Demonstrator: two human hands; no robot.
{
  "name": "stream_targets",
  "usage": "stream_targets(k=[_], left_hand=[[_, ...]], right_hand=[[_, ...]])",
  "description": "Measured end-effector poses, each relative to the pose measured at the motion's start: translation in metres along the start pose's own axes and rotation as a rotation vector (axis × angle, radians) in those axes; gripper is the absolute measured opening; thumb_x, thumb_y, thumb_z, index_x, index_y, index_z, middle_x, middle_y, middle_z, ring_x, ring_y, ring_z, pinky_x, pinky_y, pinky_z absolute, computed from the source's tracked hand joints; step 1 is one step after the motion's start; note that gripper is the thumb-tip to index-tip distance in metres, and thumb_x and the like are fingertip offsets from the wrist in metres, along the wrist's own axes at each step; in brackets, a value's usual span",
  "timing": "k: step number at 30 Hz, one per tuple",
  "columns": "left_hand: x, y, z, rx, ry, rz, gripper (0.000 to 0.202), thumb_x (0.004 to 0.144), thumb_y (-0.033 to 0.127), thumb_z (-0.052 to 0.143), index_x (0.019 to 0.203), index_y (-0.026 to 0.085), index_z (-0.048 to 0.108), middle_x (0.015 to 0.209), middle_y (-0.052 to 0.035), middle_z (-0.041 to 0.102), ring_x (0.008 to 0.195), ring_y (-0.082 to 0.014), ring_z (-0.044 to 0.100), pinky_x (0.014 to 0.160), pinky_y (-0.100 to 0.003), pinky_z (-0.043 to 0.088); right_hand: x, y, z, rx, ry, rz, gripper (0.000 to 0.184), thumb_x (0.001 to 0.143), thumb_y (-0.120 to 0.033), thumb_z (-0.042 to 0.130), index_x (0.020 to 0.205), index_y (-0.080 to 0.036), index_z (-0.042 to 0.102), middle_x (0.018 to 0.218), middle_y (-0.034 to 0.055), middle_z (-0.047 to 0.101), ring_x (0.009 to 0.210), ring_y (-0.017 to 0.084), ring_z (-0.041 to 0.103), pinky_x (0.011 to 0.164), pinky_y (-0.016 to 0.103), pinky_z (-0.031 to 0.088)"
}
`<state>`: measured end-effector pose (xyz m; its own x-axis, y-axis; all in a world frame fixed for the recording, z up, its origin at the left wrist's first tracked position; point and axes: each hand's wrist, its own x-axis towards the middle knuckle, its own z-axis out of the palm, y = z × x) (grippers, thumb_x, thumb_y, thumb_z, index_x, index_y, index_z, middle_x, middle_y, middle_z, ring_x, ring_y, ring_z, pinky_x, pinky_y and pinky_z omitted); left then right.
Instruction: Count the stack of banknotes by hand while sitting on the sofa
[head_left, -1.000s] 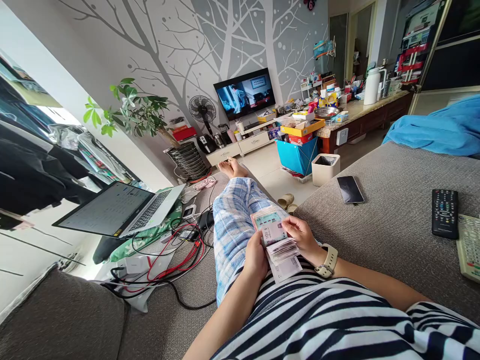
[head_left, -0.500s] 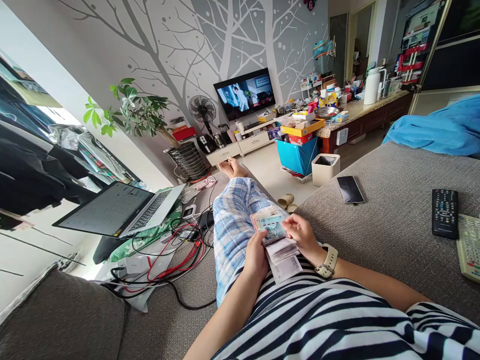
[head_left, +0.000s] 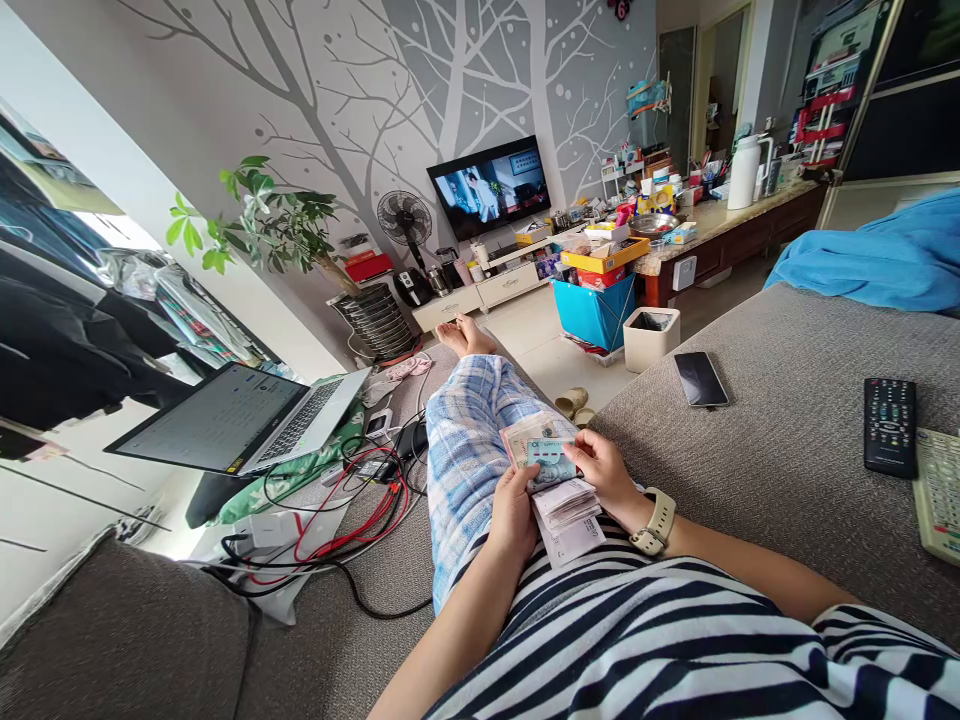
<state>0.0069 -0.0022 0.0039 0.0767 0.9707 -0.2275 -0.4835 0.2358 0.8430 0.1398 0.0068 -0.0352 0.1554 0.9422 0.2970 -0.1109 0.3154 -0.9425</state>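
Observation:
Over my lap, both hands are closed on a small bundle of banknotes. My left hand [head_left: 515,508] grips the left side, its thumb pressed on top. My right hand [head_left: 604,468] pinches the right edge of a blue-green banknote [head_left: 546,452]. Behind it stick up pinkish and pale banknotes [head_left: 519,436]. Below the blue-green note, a stack of whitish paper slips [head_left: 562,502] fans toward me. Under the stack a pale printed paper [head_left: 576,541] lies against my striped shirt. The fingers beneath the bundle are hidden.
On the grey sofa to the right lie a phone [head_left: 700,380], a black remote control [head_left: 890,427] and a pale keypad device [head_left: 937,490]. An open laptop [head_left: 300,425] and tangled cables [head_left: 337,540] are at left. A white bin [head_left: 651,342] stands beyond the sofa.
The blue-green banknote has shifted slightly, and more of the pinkish and pale notes shows behind it. The whitish slips are fanned a little wider. Both hands keep almost the same place.

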Motion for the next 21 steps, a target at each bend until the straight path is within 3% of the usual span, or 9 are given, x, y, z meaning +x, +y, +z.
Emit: stream_targets(k=[6,21], left_hand=[[0.006,-0.003,-0.002,-0.094,0.021,-0.034,0.026,0.076,0.026,0.061,0.096,0.010,0.066,0.091,-0.0107,0.073,0.088,-0.0240,0.069,0.082,-0.036,0.053],[0.006,-0.003,-0.002,-0.035,-0.007,0.006,0.019,0.074,0.027,0.061,0.086,0.013,0.066,0.081,-0.0066,0.072,0.079,-0.0213,0.069,0.081,-0.034,0.052]], right_hand=[[-0.002,-0.005,0.001,0.056,0.012,-0.015,0.032,0.080,-0.045,0.060,0.066,-0.019,0.046,0.054,-0.0060,0.036,0.050,0.010,0.032,0.049,0.025,0.024],[-0.006,-0.014,0.000,0.160,-0.029,-0.047,0.027,0.085,-0.041,0.057,0.072,-0.018,0.055,0.058,-0.0041,0.039,0.052,0.010,0.032,0.048,0.024,0.025]])
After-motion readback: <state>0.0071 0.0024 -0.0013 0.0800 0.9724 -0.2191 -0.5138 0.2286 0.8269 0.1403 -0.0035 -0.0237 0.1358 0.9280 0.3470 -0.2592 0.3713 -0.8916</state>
